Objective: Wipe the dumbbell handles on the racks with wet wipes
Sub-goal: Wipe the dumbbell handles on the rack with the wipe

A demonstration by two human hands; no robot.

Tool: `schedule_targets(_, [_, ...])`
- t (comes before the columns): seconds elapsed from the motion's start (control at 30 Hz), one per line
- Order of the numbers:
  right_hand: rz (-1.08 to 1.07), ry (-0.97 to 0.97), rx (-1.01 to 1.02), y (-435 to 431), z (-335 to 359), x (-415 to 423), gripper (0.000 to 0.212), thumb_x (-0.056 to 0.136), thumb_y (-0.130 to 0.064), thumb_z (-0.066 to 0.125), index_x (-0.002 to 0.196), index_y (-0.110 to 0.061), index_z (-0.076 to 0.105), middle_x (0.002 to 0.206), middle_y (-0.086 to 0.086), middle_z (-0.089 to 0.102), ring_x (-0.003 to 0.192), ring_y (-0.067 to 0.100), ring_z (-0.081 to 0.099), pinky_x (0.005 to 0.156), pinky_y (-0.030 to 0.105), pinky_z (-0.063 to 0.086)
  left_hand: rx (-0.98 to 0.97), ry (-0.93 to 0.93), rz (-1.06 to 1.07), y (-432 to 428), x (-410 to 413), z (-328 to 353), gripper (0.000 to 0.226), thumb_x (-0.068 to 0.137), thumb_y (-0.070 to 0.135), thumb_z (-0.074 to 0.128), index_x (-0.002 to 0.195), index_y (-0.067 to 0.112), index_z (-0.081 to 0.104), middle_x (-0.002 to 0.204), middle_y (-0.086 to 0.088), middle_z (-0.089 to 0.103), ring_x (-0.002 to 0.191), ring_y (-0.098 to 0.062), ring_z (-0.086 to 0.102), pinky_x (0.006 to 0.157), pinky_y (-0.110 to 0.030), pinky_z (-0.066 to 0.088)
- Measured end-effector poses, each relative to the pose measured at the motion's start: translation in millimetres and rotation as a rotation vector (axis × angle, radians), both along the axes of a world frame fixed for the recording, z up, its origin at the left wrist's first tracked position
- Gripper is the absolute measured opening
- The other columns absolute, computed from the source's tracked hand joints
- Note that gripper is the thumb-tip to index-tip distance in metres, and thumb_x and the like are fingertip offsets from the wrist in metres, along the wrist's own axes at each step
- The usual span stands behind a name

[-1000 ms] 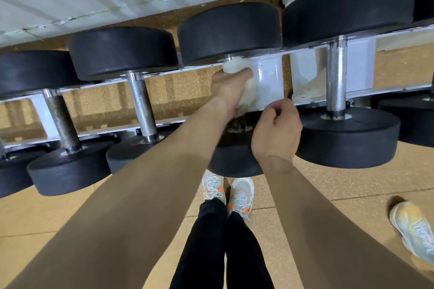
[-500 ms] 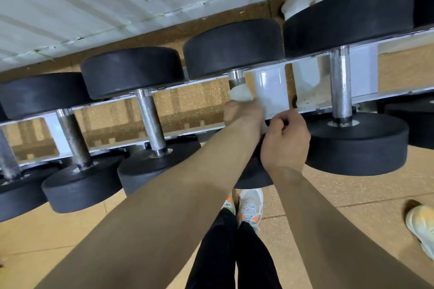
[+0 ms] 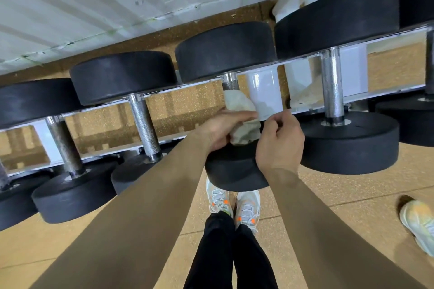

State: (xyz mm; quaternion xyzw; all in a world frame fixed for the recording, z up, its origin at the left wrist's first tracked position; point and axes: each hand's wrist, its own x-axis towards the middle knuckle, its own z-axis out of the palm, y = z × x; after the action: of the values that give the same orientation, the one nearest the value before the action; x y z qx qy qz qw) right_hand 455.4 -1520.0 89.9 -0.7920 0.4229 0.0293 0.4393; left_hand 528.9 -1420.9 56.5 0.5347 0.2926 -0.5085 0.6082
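White wipe round handle, hands gripping

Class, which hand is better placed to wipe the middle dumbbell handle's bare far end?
Left hand: it grips the wet wipe round that handle, right beside the bare metal; the right hand sits further back.

Your white sneakers with orange dots stand together on the tan speckled floor. A pale yellowish shoe lies well right.
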Motion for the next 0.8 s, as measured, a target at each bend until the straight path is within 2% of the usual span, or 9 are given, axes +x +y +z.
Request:
schedule_targets(0.13, [-0.005, -0.001, 0.0, 0.8, 0.4, 0.3, 0.025, 0.084, -0.027, 0.036, 0.082, -0.014, 0.058, 0.09, 0.006, 0.062, 0.085, 0.028, 0.057, 0.079, 0.047, 0.05, 0.438, -0.111, 0.031, -27.1, -0.7, 8.0, 0.025, 0.083, 0.021, 0.078, 0.097, 0.01, 0.061, 0.078, 0.001, 0.065, 0.065, -0.013, 0.063, 0.049, -0.02, 0.051])
schedule_targets(0.23, [0.001, 0.011, 0.012, 1.0, 1.3, 0.1, 0.021, 0.088, -0.022, 0.039, 0.083, -0.014, 0.058, 0.089, 0.006, 0.062, 0.084, 0.027, 0.057, 0.078, 0.047, 0.051, 0.584, -0.086, 0.195, -45.1, 13.9, 9.7, 0.022, 0.084, 0.022, 0.07, 0.098, 0.01, 0.059, 0.091, -0.006, 0.069, 0.075, -0.023, 0.066, 0.067, -0.029, 0.059])
schedule_targets(0.3, [0.006, 0.006, 0.015, 0.8, 1.5, -0.2, 0.02, 0.09, -0.02, 0.041, 0.083, -0.014, 0.058, 0.089, 0.005, 0.062, 0.083, 0.026, 0.057, 0.077, 0.045, 0.051, 0.576, -0.118, 0.205, -48.9, 36.8, 9.1, 0.014, 0.09, 0.026, 0.065, 0.095, 0.015, 0.06, 0.096, -0.002, 0.069, 0.081, -0.022, 0.065, 0.068, -0.024, 0.052])
schedule_targets(0.37, [0.011, -0.001, 0.007, 0.6, 2.0, 0.1, 0.023, 0.087, -0.024, 0.038, 0.083, -0.014, 0.059, 0.087, 0.005, 0.061, 0.082, 0.026, 0.057, 0.075, 0.043, 0.051, 0.515, -0.183, 0.218, -47.7, 51.6, 4.9, 0.021, 0.094, 0.026, 0.065, 0.11, 0.013, 0.065, 0.099, 0.001, 0.064, 0.088, -0.019, 0.062, 0.071, -0.025, 0.049])
schedule_targets(0.47, [0.011, -0.002, 0.012, 0.9, 1.0, 0.1, 0.024, 0.085, -0.025, 0.037, 0.082, -0.014, 0.058, 0.087, 0.006, 0.061, 0.082, 0.027, 0.056, 0.074, 0.043, 0.05, 0.494, -0.258, 0.248, -36.6, 46.6, 3.1, 0.028, 0.081, 0.025, 0.076, 0.1, 0.006, 0.067, 0.088, -0.011, 0.07, 0.083, -0.029, 0.07, 0.078, -0.04, 0.06])
schedule_targets(0.53, [0.007, -0.001, 0.012, 1.0, 1.7, 0.0, 0.023, 0.085, -0.025, 0.037, 0.082, -0.015, 0.058, 0.088, 0.005, 0.061, 0.082, 0.027, 0.057, 0.076, 0.043, 0.05, 0.329, -0.23, 0.165, -23.3, 31.6, -5.2, 0.034, 0.075, 0.031, 0.078, 0.095, 0.005, 0.067, 0.087, -0.02, 0.067, 0.079, -0.032, 0.067, 0.073, -0.047, 0.061])
schedule_targets(0.6, [0.01, 0.0, 0.004, 1.2, 2.3, 0.2, 0.02, 0.088, -0.024, 0.04, 0.082, -0.016, 0.058, 0.089, 0.004, 0.061, 0.083, 0.026, 0.057, 0.077, 0.044, 0.051, 0.178, -0.166, 0.038, -9.6, 14.6, -11.9, 0.031, 0.076, 0.034, 0.079, 0.093, 0.009, 0.069, 0.087, -0.017, 0.065, 0.076, -0.032, 0.061, 0.069, -0.041, 0.056])
schedule_targets(0.7, [0.011, 0.004, -0.003, 0.4, 1.0, 1.2, 0.023, 0.086, -0.027, 0.038, 0.081, -0.016, 0.058, 0.088, 0.003, 0.061, 0.083, 0.025, 0.057, 0.077, 0.043, 0.05, 0.269, -0.167, -0.162, -4.0, -3.2, -13.0, 0.032, 0.078, 0.031, 0.083, 0.098, 0.008, 0.073, 0.089, -0.008, 0.077, 0.083, -0.025, 0.073, 0.074, -0.033, 0.057])
schedule_targets(0.8, [0.011, 0.015, -0.003, 0.0, 1.7, 0.8, 0.026, 0.084, -0.028, 0.036, 0.082, -0.016, 0.059, 0.087, 0.004, 0.063, 0.084, 0.027, 0.058, 0.077, 0.044, 0.051, 0.424, -0.214, -0.171, -12.7, -4.5, -4.1, 0.028, 0.078, 0.03, 0.084, 0.092, 0.014, 0.066, 0.082, -0.001, 0.073, 0.079, -0.018, 0.071, 0.063, -0.024, 0.053])
